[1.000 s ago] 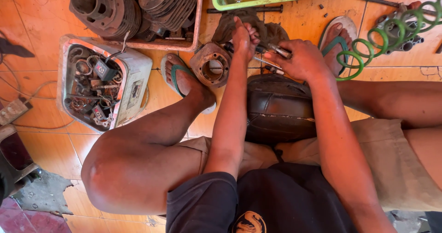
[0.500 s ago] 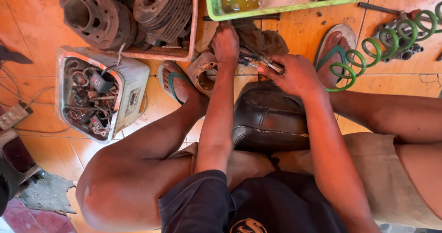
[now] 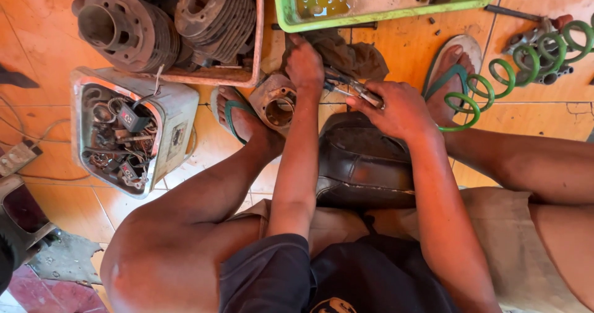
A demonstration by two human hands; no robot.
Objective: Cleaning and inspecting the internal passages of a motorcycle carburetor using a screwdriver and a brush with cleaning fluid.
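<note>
Greasy pliers (image 3: 352,90) clamped in our right hand (image 3: 396,106) could slip beside the cylinder (image 3: 277,99); our left hand (image 3: 304,65) grips there.

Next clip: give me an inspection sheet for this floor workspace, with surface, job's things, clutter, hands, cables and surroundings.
Surface: orange tiled floor, stained and dusty.
Job's things: round metal engine part on the floor by the left foot; pliers-like hand tool; dirty rag behind them.
Clutter: open metal box of small parts; finned engine cylinders in a rusty tray; green tray holding oily liquid and tools; green coil springs; dark rounded seat.
Hands: left hand rests above the engine part; right hand grips the hand tool.
Cables: thin wires run to a socket strip at left.
Surroundings: person sits low, sandalled feet on the floor.
</note>
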